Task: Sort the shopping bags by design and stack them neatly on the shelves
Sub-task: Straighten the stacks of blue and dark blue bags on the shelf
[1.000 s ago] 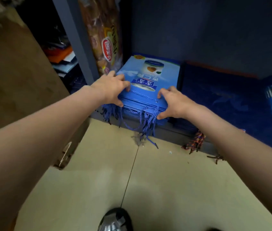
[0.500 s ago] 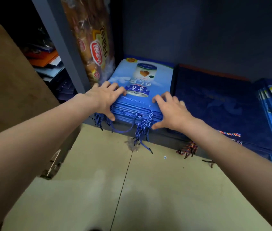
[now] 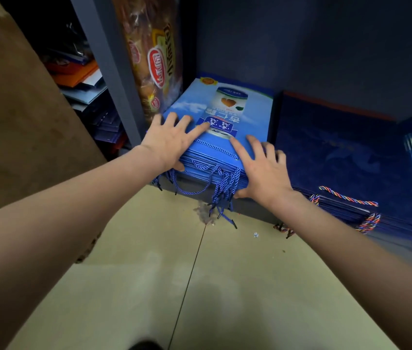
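Both hands, left (image 3: 168,142) and right (image 3: 263,170), are pressing flat with spread fingers on the light-blue bag stack (image 3: 225,137), thumbs half hiding against its front edge.

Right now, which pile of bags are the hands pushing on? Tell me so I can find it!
Look at the bottom shelf, just right of the grey post. The light blue bag stack lies there under both hands. Its top bag shows a can picture, unlike the plain dark navy stack beside it.
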`<state>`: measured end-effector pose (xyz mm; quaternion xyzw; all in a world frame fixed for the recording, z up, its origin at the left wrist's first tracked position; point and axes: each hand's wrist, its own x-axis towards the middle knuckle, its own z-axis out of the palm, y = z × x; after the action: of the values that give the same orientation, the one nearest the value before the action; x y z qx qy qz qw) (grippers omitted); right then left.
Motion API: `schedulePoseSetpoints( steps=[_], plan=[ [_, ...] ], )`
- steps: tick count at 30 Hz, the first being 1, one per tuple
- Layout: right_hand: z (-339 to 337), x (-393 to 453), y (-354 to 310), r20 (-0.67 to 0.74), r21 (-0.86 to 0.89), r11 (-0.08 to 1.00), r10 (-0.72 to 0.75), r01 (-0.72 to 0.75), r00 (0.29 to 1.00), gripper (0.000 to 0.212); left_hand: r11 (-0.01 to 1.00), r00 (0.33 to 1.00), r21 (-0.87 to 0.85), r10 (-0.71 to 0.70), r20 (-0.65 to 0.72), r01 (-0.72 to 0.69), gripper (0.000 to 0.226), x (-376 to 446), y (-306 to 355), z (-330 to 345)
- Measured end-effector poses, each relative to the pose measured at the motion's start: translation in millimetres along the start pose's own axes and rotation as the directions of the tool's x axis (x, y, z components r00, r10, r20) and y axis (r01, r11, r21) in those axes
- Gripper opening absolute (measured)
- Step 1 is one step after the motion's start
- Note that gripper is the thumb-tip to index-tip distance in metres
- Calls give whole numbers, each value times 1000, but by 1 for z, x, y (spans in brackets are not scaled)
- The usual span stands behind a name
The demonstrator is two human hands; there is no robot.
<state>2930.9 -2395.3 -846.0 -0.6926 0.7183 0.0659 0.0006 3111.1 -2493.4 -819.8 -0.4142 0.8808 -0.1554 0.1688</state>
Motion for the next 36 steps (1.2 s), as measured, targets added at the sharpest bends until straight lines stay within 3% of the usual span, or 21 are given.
schedulePoseSetpoints(
  steps=[3, 10, 17, 25, 30, 36],
  plan=[
    [4, 3, 1, -8, 18, 1000, -4, 4, 1000, 119, 1000, 1000, 7, 3, -7, -2, 114, 1, 3, 8],
    [-26, 13, 14, -107, 8, 999, 32, -32, 994, 112, 985, 991, -158, -80, -110, 62, 107, -4, -6, 9],
    [0, 10, 0, 6, -61, 998, 26, -26, 1000, 113, 993, 998, -98, -66, -21, 64, 109, 0, -1, 20],
    [20, -4, 1, -266, -17, 1000, -14, 10, 964, 108, 993, 998, -96, -58, 40, 62, 107, 7, -4, 9],
    [32, -5, -3, -307, -132, 991, -22, -19, 951, 124, 984, 989, -133, -131, -73, 120, 106, -4, 3, 21],
    [29, -4, 5, -317, -128, 991, -84, 45, 945, 114, 986, 957, -91, -159, -243, 141, 108, -32, 30, 44]
  ],
)
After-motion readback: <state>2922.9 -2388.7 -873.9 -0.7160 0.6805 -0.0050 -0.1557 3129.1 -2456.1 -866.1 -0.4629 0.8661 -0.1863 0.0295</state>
